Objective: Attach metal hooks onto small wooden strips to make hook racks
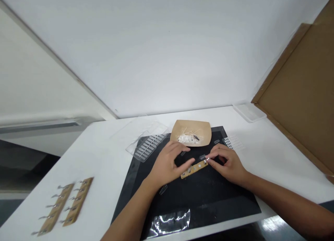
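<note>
A short wooden strip (194,169) with small round metal pieces lies on the black mat (208,199). My left hand (168,163) is at the strip's left end, thumb and fingers spread apart with nothing between them. At the strip's right end, my right hand (228,162) pinches a small shiny piece (208,159) between thumb and fingertips. One clear nail tip (203,157) lies just above the strip, another (216,142) beyond my right hand, and a third (163,189) below my left hand.
Behind my hands stands a brown paper tray (206,131) with white scraps and sticks. A clear box of nail tips (148,146) lies left, two clip-bearing wooden strips (56,210) (79,201) farther left. White dot stickers (233,142), a plastic lid (249,111) and cardboard (300,95) are right.
</note>
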Motion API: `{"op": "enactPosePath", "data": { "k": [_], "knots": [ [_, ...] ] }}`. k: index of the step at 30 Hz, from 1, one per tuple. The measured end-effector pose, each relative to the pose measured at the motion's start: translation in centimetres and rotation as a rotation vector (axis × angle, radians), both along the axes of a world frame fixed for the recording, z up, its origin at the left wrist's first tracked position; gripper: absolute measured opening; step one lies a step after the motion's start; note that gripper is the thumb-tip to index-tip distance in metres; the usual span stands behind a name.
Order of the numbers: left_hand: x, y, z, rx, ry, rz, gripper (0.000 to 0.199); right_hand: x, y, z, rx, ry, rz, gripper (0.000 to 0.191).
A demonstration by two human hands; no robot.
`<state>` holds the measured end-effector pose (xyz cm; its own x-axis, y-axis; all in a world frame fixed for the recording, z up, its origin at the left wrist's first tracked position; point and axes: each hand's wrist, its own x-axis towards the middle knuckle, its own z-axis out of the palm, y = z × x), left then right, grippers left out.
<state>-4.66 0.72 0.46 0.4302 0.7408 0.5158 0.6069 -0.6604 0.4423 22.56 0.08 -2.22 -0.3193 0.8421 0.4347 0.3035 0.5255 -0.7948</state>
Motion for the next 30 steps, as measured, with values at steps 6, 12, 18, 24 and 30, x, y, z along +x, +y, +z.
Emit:
{"op": "enactPosePath", "data": {
  "k": [6,12,18,24,30],
  "knots": [
    [1.2,-1.5,0.2,-0.124,0.232,-0.074,0.045,-0.3,0.2,-0.1,0.063,-0.026,0.029,0.007],
    [1.9,-1.7,-0.2,-0.230,0.319,-0.052,0.031,-0.5,0.5,-0.5,0.126,-0.117,0.073,0.010],
    [2.1,-1.8,-0.6,-0.266,0.271,-0.094,0.027,-0.4,0.4,-0.5,0.133,-0.162,0.139,0.011],
    [2.0,-1.8,-1.0,-0.260,0.246,-0.095,0.032,-0.6,0.0,-0.6,0.069,-0.188,0.175,0.007],
    [2.1,-1.9,-1.0,-0.269,0.219,-0.091,0.031,-0.7,0.0,-1.1,0.063,-0.262,0.180,0.006]
  ]
}}
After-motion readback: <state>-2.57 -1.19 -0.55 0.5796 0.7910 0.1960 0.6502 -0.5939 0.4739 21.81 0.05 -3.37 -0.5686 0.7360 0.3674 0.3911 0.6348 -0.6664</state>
